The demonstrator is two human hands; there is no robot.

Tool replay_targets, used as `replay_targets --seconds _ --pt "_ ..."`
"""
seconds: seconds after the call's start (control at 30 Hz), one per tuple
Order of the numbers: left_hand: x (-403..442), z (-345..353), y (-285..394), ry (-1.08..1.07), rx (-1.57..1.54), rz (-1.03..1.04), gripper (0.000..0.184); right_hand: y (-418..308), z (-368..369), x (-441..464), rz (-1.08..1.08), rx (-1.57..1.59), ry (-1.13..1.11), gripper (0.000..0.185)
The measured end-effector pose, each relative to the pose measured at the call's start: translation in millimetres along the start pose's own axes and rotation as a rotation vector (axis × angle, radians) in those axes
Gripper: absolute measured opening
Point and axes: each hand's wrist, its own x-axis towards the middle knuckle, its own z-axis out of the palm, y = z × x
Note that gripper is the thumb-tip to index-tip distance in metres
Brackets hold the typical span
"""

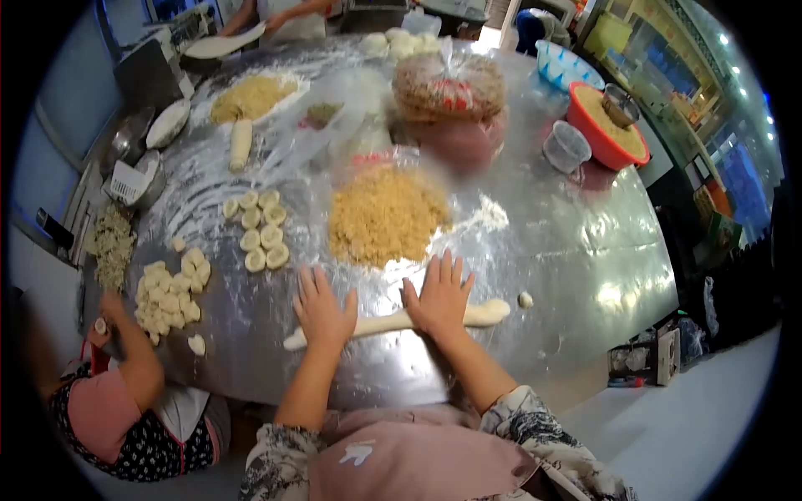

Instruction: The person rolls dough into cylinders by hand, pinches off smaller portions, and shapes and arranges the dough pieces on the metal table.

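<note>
A long rope of white dough [380, 325] lies across the steel table in front of me. My left hand [324, 313] rests flat on it near its left end, fingers stretched out. Toward its thicker right end, my right hand [440, 301] also lies flat on the rope with fingers spread. A small dough lump [525, 299] sits just past that end. Beyond my hands is a pile of crumbly yellow-brown filling [386, 215] beside scattered flour. Several hollowed dough cups [266, 231] stand left of the pile, with a heap of cut dough pieces [171, 294] nearer the left edge.
A co-worker's hands [107, 321] hold a small piece at the left edge, near a greenish chopped filling [112, 246]. A bulky plastic bag [449, 90], a clear tub [566, 149] and a red basin [590, 134] stand farther back. Another person handles a dough sheet [224, 43].
</note>
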Motion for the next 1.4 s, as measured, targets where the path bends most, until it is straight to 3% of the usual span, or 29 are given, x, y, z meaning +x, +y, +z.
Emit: replay_targets --seconds 0.07,0.17,0.3,0.43,0.5,0.6,0.7,0.77,0.83,0.9,1.0,1.07,1.17,1.27,1.3,1.4 --pt "-14 6 -10 0.033 0.034 0.126 0.081 6 -12 -29 -0.089 -0.006 -0.057 0.073" --pt "-63 -34 -20 -0.325 -0.067 0.314 0.078 38 -35 -111 -0.232 0.136 -0.197 0.071" --pt "-119 -29 -42 -0.190 -0.012 0.306 0.082 55 -50 -153 -0.242 0.002 -0.190 0.069" --pt "-45 -14 -29 -0.134 0.069 0.036 0.085 58 -11 -54 -0.153 -0.102 -0.074 0.073" --pt "-10 -9 -29 -0.017 0.037 -0.059 0.083 51 -5 3 0.002 -0.141 -0.070 0.076" --pt "7 0 -37 0.127 0.065 0.015 0.078 57 7 30 0.024 -0.139 0.051 0.073" --pt "-25 -19 -50 -0.184 -0.055 0.249 0.068 60 -28 -34 -0.124 -0.039 -0.142 0.055" --pt "-64 -48 -50 -0.285 -0.139 0.271 0.063 74 -49 -97 -0.203 -0.011 -0.154 0.055" --pt "-110 -44 -64 -0.105 -0.126 0.350 0.061 77 -66 -146 -0.137 -0.112 -0.239 0.063" --pt "-119 -42 -62 -0.084 -0.102 0.277 0.060 82 -61 -150 -0.168 -0.181 -0.176 0.063" --pt "-98 -30 -55 -0.060 -0.045 0.183 0.059 78 -47 -89 -0.139 -0.120 -0.091 0.060" --pt "-64 -32 -48 -0.106 -0.066 0.083 0.059 80 -39 -34 -0.081 -0.091 -0.193 0.065" --pt "-48 -35 -42 -0.025 -0.187 0.120 0.054 106 -16 43 -0.030 0.014 -0.050 0.070" --pt "-58 -35 -38 -0.151 -0.055 0.281 0.048 138 7 105 -0.036 0.010 0.029 0.070" --pt "-64 -33 -38 -0.103 -0.092 0.300 0.047 145 10 121 -0.042 0.020 0.044 0.069" --pt "-78 -28 -40 -0.012 -0.195 0.317 0.046 152 12 142 -0.106 0.073 -0.113 0.070"
